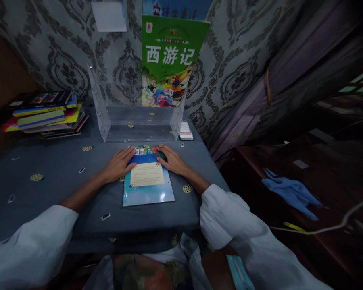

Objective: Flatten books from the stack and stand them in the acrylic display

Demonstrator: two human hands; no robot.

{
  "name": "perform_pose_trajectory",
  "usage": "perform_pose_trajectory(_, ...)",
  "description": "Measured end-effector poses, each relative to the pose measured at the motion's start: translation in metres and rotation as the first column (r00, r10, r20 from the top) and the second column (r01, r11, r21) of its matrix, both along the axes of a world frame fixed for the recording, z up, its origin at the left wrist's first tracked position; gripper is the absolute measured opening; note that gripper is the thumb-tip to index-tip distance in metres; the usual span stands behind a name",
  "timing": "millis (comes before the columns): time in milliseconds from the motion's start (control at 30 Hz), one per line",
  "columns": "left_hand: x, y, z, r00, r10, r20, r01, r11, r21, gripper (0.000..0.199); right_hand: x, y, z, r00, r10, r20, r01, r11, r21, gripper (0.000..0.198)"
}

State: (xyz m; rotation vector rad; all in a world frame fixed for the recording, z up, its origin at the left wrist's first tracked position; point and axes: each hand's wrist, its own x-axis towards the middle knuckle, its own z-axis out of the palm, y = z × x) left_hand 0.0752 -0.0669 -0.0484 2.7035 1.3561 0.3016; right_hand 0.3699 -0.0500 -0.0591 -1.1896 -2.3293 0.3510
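A thin blue book [148, 195] lies flat on the cloth-covered table, a cream text panel and barcode labels showing on its upper face. My left hand [118, 163] rests on its far left edge, fingers stretched out. On the far right corner lies my right hand [171, 159], its fingers also extended and the thumb on the cover. Just beyond the book stands a clear acrylic rack [136, 133]. A green book [174, 60] with white Chinese characters stands upright in the rack's right part, and a blue book [177, 9] shows behind it.
A stack of books [48, 114] sits at the table's back left. Beside the rack's right foot is a small white and red item [186, 131], blurred. Patterned wallpaper rises behind. To the right are a purple curtain [248, 100] and a blue cloth [290, 191] on a dark surface.
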Motion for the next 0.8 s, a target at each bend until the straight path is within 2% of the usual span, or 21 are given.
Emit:
perform_pose_trajectory(200,-0.001,-0.021,-0.001,1.0,-0.008,-0.004,0.008,1.0,0.029,0.066,0.003,-0.024,0.004,0.999,0.027,0.024,-0.027,1.0,-0.004,0.052)
perform_pose_trajectory(333,-0.002,-0.043,0.001,0.999,-0.036,-0.012,0.037,0.999,0.028,0.067,0.008,-0.05,0.007,0.996,0.082,0.044,-0.082,0.997,-0.003,0.057)
perform_pose_trajectory(433,-0.004,-0.063,0.001,0.998,-0.053,-0.017,0.054,0.998,0.04,0.066,0.016,-0.074,0.011,0.988,0.132,0.077,-0.129,0.99,-0.053,0.065)
perform_pose_trajectory(500,-0.005,-0.079,-0.001,0.998,-0.064,-0.02,0.065,0.996,0.061,0.064,0.022,-0.091,0.015,0.977,0.186,0.103,-0.175,0.979,-0.103,0.073)
perform_pose_trajectory(667,-0.008,-0.114,-0.005,0.995,-0.099,-0.022,0.101,0.987,0.123,0.061,0.04,-0.125,0.026,0.919,0.348,0.187,-0.301,0.924,-0.236,0.108)
perform_pose_trajectory(800,-0.01,-0.128,-0.005,0.993,-0.112,-0.023,0.114,0.986,0.125,0.062,0.043,-0.14,0.031,0.88,0.409,0.241,-0.338,0.897,-0.286,0.119)
